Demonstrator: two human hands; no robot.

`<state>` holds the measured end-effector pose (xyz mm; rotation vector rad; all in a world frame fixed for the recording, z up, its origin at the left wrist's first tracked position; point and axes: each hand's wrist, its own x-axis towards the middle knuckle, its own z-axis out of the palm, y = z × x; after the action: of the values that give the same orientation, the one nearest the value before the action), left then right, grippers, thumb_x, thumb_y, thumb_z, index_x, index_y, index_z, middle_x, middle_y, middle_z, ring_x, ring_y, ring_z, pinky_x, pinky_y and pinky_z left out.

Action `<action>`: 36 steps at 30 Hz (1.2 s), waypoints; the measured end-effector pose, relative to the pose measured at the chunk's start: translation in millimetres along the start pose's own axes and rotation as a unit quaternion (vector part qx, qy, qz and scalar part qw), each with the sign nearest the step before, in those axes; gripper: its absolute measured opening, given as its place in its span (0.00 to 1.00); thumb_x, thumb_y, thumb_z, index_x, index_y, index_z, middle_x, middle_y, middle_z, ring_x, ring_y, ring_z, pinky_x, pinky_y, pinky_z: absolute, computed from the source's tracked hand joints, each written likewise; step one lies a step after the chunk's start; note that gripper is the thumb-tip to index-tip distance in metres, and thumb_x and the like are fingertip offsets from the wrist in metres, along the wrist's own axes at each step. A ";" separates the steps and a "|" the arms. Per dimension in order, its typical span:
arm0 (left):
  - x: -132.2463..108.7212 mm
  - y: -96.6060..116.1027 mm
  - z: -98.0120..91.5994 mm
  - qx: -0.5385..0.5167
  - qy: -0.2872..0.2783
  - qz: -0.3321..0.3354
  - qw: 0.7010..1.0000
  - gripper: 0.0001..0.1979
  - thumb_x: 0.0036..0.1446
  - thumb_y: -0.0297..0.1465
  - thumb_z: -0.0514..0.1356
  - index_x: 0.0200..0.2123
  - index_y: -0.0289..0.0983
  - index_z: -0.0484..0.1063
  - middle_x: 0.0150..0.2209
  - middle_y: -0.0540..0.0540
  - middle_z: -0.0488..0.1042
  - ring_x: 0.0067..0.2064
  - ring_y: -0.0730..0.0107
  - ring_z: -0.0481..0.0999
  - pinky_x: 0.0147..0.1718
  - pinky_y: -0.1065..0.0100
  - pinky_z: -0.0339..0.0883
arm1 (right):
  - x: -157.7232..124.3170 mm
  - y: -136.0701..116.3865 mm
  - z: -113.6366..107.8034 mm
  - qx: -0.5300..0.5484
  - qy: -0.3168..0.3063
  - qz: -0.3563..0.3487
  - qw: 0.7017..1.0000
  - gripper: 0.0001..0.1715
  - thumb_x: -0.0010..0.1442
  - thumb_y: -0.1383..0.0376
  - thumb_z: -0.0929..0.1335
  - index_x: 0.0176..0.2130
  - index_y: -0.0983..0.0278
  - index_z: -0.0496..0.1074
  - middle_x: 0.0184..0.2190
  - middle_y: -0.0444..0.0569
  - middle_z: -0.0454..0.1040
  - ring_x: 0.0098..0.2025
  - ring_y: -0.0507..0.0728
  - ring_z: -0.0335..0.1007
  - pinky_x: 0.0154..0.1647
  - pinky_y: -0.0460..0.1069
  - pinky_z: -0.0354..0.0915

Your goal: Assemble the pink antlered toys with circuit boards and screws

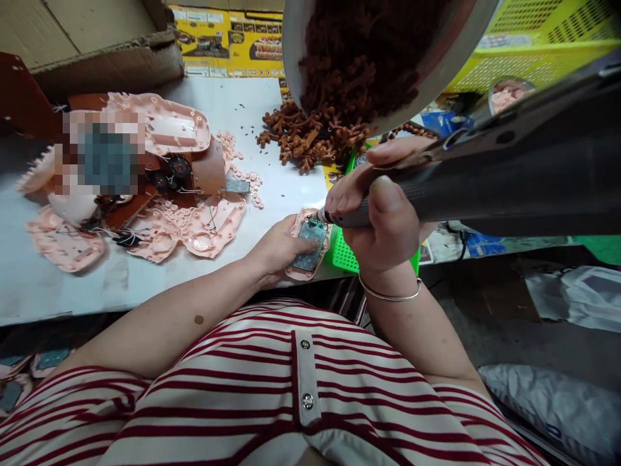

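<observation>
Near the table's front edge, my left hand [282, 249] grips a pink plastic shell [292, 273], its thumb lying across the grey-green panel [306, 257] set inside. A strip of green circuit board [317, 224] shows at the panel's upper end. My right hand [383, 217] is wrapped round a dark electric screwdriver [485, 175], which extends to the right. Its tip [319, 215] meets the upper right part of the shell. Whether a screw sits under the tip is too small to tell.
Pink shells [213, 226] with wires and small pink parts pile up on the left of the white table [262, 97]. Brown plastic pieces [310, 139] spill from a large tilted bowl [436, 77]. A green basket [345, 254] stands beneath my right hand; a yellow crate [514, 65] is behind.
</observation>
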<state>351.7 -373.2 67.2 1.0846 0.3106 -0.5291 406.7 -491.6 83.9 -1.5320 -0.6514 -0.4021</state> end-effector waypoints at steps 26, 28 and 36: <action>-1.9 5.0 -2.6 -0.016 0.021 -0.034 0.999 0.24 0.39 0.21 0.69 0.43 0.34 0.72 0.33 0.45 0.79 0.31 0.65 0.78 0.31 0.65 0.73 | -4.1 13.8 -46.3 -0.037 0.174 -0.025 0.984 0.17 0.60 0.45 0.70 0.41 0.52 0.69 0.18 0.35 0.58 0.15 0.53 0.55 0.21 0.53 0.61; -2.1 5.2 -2.2 -0.016 0.019 -0.034 0.999 0.25 0.39 0.21 0.69 0.44 0.34 0.72 0.33 0.45 0.79 0.31 0.65 0.78 0.31 0.65 0.73 | -4.6 12.7 -46.2 -0.051 0.173 -0.007 0.984 0.19 0.60 0.44 0.69 0.42 0.52 0.68 0.19 0.36 0.57 0.16 0.53 0.58 0.21 0.53 0.62; -2.5 5.3 -3.2 -0.011 0.016 -0.022 1.000 0.25 0.40 0.22 0.70 0.44 0.34 0.72 0.33 0.46 0.78 0.31 0.66 0.77 0.31 0.65 0.73 | -6.6 15.4 -44.9 -0.045 0.171 0.008 0.984 0.18 0.59 0.44 0.71 0.40 0.52 0.69 0.20 0.36 0.59 0.16 0.53 0.59 0.19 0.51 0.61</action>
<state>352.6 -367.9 71.0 1.0681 0.3691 -0.5472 417.3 -536.6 71.3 -1.5052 -0.3562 -0.6720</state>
